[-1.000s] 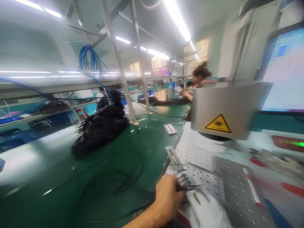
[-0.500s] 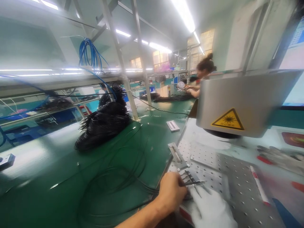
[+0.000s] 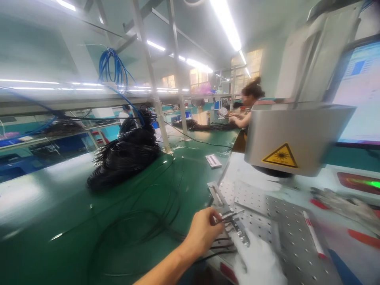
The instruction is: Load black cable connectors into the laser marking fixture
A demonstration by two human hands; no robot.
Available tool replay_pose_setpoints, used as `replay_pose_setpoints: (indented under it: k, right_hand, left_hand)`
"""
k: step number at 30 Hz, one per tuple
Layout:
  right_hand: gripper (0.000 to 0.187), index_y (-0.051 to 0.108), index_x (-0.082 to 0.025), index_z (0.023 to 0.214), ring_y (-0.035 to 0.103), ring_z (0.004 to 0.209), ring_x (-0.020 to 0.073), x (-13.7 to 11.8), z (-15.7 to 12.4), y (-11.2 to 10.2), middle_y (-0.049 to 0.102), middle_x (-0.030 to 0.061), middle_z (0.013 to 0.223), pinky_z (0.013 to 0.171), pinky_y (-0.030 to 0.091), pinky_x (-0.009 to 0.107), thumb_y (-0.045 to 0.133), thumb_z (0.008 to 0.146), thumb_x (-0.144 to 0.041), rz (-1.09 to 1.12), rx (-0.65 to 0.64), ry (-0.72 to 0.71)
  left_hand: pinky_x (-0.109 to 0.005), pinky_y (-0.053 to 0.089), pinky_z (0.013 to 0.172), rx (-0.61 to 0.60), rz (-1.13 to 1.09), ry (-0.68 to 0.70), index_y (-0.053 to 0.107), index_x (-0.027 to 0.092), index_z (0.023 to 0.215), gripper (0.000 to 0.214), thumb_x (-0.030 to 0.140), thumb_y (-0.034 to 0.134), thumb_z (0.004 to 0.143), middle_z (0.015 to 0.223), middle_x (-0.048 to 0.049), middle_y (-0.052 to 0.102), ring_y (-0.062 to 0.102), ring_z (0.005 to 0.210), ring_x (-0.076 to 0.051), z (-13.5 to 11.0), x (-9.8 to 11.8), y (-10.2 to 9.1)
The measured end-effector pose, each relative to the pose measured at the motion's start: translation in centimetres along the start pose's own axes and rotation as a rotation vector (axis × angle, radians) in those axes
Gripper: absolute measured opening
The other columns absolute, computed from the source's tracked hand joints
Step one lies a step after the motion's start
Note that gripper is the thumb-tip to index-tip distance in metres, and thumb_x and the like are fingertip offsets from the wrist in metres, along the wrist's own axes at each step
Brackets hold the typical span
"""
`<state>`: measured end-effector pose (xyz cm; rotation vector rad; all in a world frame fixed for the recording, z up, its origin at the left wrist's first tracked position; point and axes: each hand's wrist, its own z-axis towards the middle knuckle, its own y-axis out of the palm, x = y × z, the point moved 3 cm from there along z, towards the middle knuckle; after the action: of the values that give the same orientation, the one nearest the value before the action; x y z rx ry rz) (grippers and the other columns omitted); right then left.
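My bare left hand [image 3: 203, 231] pinches a thin black cable [image 3: 227, 218] near its silvery end, just over a slotted metal fixture [image 3: 241, 234]. In a white glove, my right hand [image 3: 258, 259] lies against the near right side of that fixture; its fingers are blurred and partly hidden, so its grip cannot be made out. Several black cables [image 3: 221, 247] run from the fixture under my left wrist. Loose loops of black cable [image 3: 136, 221] spread over the green table [image 3: 118, 253] to the left.
A laser head [image 3: 297, 134] with a yellow warning label overhangs a perforated metal plate [image 3: 299, 233]. On the right are a red-and-white marker [image 3: 314, 234] and grey gloves [image 3: 341, 204]. A black cable bundle [image 3: 124, 154] stands left; a co-worker [image 3: 251, 99] sits beyond.
My left hand has lifted slightly and moved left with the cable end, away from the gloved right hand. More of the slotted fixture shows. The view has shifted, and a green light now shows at right.
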<state>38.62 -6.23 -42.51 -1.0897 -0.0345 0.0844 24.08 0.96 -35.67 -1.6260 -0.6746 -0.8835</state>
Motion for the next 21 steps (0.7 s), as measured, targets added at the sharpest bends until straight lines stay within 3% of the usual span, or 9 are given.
replay_pose_setpoints:
  k: [3,7,12,17,21]
  right_hand:
    - [0.053,0.071,-0.028,0.116,0.062,0.091,0.0302,0.0,0.0,-0.1,0.063,0.0168,0.118,0.07,0.054,0.038,0.051,0.071,-0.01,0.0,0.031,-0.028]
    - [0.051,0.072,-0.026,0.115,0.062,0.089,0.0298,0.1,0.0,0.2,0.063,0.0173,0.117,0.071,0.054,0.039,0.051,0.071,-0.009,0.012,0.029,-0.049]
    - [0.05,0.072,-0.025,0.115,0.062,0.087,0.0302,0.1,0.0,0.1,0.063,0.0173,0.117,0.072,0.054,0.04,0.051,0.072,-0.01,0.015,0.053,-0.064]
    - [0.05,0.072,-0.026,0.112,0.061,0.087,0.03,-0.1,0.1,-0.3,0.063,0.0154,0.117,0.07,0.053,0.04,0.049,0.07,-0.01,0.015,0.063,-0.05]
    - [0.049,0.071,-0.024,0.11,0.06,0.089,0.0294,-0.1,0.3,-0.7,0.065,0.012,0.115,0.07,0.053,0.039,0.048,0.069,-0.01,0.024,0.077,-0.066]
  left_hand:
    - [-0.024,0.026,0.056,0.018,0.09,-0.034,0.065,0.018,0.069,0.004,0.019,0.062,0.066,0.056,0.0068,0.047,0.039,0.057,-0.009,-0.4,0.1,-0.5]
    - [-0.024,0.026,0.058,0.028,0.213,-0.023,0.062,0.018,0.063,0.013,0.026,0.06,0.073,0.055,0.0054,0.048,0.04,0.058,-0.01,-0.7,0.2,-0.2]
    - [-0.027,0.028,0.063,0.05,0.433,-0.001,0.069,0.022,0.075,0.015,0.03,0.057,0.078,0.072,-0.0008,0.068,0.055,0.07,-0.015,-0.9,0.0,0.7]
    - [-0.03,0.031,0.066,0.03,0.617,0.006,0.071,0.023,0.083,0.019,0.025,0.055,0.073,0.087,-0.0053,0.073,0.063,0.084,-0.021,-1.0,0.3,1.0]
    - [-0.029,0.032,0.065,0.012,0.58,-0.016,0.071,0.023,0.078,0.019,0.021,0.055,0.068,0.085,-0.0034,0.074,0.063,0.082,-0.02,-0.8,0.3,1.1]
